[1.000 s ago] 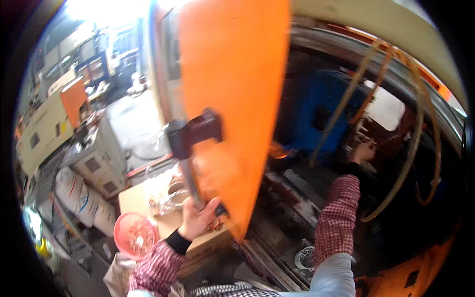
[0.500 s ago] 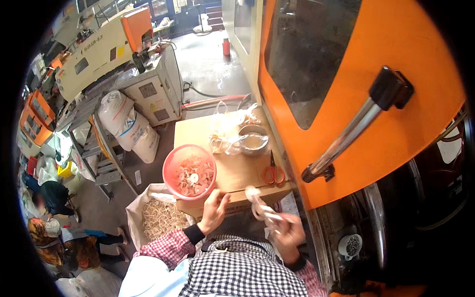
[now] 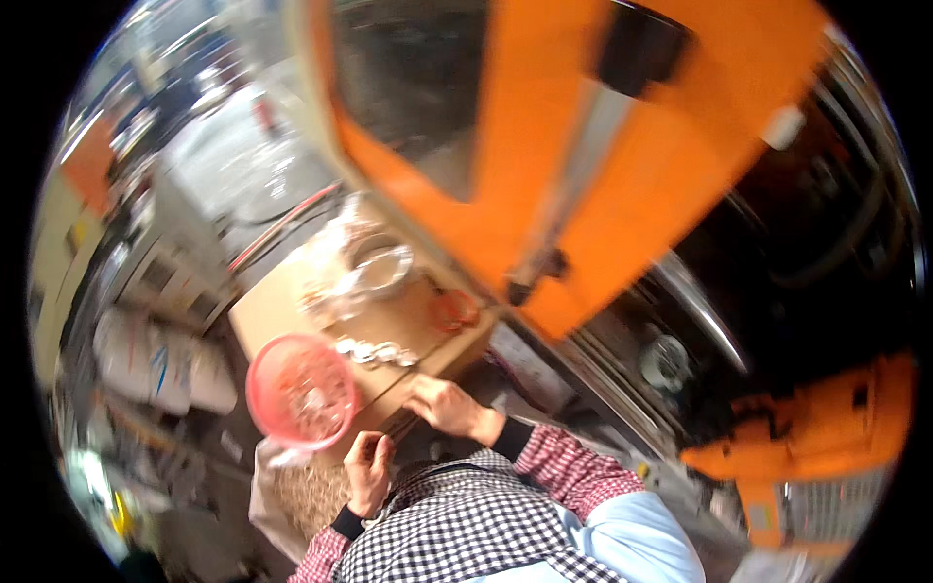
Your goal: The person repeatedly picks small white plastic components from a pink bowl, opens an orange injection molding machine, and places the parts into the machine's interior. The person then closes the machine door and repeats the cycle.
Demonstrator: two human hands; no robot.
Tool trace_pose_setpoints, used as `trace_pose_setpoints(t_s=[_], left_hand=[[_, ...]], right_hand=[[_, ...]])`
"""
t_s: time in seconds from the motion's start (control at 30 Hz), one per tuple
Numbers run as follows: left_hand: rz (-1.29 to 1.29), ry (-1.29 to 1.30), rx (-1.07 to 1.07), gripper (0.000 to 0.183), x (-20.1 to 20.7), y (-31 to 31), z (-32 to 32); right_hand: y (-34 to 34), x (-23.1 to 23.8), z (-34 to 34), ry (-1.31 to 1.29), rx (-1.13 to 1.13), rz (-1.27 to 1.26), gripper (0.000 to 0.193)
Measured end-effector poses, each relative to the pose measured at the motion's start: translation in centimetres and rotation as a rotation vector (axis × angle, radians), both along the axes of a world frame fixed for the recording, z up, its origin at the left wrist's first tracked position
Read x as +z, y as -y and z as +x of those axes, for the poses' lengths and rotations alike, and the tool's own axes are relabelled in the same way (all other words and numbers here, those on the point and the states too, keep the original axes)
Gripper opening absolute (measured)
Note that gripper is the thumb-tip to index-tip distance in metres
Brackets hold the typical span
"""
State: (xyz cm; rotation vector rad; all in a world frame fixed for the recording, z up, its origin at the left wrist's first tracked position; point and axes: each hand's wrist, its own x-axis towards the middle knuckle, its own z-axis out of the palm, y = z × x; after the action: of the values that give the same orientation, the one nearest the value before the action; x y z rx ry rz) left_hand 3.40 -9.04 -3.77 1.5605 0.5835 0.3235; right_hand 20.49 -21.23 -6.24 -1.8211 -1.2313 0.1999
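Observation:
My right hand (image 3: 444, 405) is at the near edge of a cardboard box (image 3: 277, 301), its fingers pointing toward a row of small white round plastic parts (image 3: 375, 352) lying on top. A small gap separates the fingertips from the row, and nothing shows in that hand. Lower and to the left, my left hand (image 3: 368, 473) is raised in front of my checked apron, fingers bent with the thumb apart and nothing visible in it. Close by it stands a pink bowl (image 3: 256, 389) of translucent and whitish pieces. Motion blur softens the whole picture.
Red-handled scissors (image 3: 454, 311), a round container (image 3: 382, 267) and clear plastic bags (image 3: 335, 248) lie on the box. Below the bowl, a sack (image 3: 301, 500) holds pale scraps. An orange machine door (image 3: 622, 194) with a long handle rises on the right.
My right hand has put down the white parts, which now lie on the box beside the bowl. The view has swung right. My left hand is now lower, below the bowl.

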Motion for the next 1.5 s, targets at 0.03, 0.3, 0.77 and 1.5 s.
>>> trace_pose_setpoints(t_s=[0.03,0.3,0.77,1.5], left_hand=[[-0.015,-0.023,-0.097,0.009,0.1,0.1,0.7],[0.174,-0.090,-0.648,0.010,2.3,6.2,8.3],[0.411,0.092,-1.130,0.012,5.4,20.1,18.7],[-1.180,-0.353,-0.912,0.036,0.6,35.5,30.3]], right_hand=[[2.8,1.3,-0.5,-0.014,-0.050,0.021,0.020],[29.8,7.2,3.1,0.142,-1.207,-0.399,0.012],[38.0,2.8,9.5,0.309,-0.950,-0.672,0.013],[37.0,6.4,8.2,0.091,-0.958,0.136,0.017]])
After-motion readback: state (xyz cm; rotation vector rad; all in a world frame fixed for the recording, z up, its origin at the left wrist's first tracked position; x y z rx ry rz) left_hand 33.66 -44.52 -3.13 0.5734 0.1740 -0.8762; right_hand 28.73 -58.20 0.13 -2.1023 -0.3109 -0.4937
